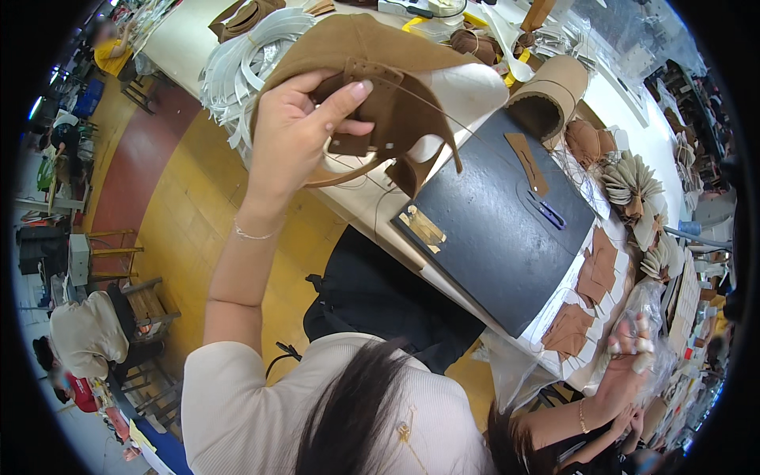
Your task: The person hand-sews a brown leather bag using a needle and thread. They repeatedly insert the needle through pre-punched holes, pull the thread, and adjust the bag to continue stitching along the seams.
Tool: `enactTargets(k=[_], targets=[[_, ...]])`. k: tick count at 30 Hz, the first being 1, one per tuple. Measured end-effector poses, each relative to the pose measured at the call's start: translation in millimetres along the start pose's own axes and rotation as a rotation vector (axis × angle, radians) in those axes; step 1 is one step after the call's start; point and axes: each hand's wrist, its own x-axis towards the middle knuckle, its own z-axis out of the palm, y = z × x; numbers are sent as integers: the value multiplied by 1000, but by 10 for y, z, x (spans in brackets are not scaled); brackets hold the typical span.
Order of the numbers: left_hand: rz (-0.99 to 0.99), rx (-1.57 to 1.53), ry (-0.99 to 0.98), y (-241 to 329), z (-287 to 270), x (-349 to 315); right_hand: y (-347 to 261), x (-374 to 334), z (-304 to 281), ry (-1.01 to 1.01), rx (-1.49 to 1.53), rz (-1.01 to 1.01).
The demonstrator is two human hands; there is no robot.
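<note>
My left hand [297, 127] is raised over the table's near left side, its thumb and fingers closed on a brown suede shoe upper [348, 47]. The upper has cut-out openings, a small strap with holes and a pale lining showing on its right. Thin thread trails from it over the board. Off to the right, my right hand [629, 360] is held out with its fingers apart and white wraps on the fingertips. Beside it is a clear plastic bag [669, 336]. No held thing shows in that hand.
A dark board [499, 229] carries blue thread snips [552, 215] and a brown strip [526, 162]. Stacked brown pieces [598, 265] lie along its right. White strips [253, 59] are bundled behind my left hand. A tan roll [558, 87] stands farther back. Another person's hands [625, 423] show lower right.
</note>
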Motion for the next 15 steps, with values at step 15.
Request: enactTargets(k=[15], targets=[[3,-332,-48,102,613,-67,299,-83,1646,-225,-28,148]])
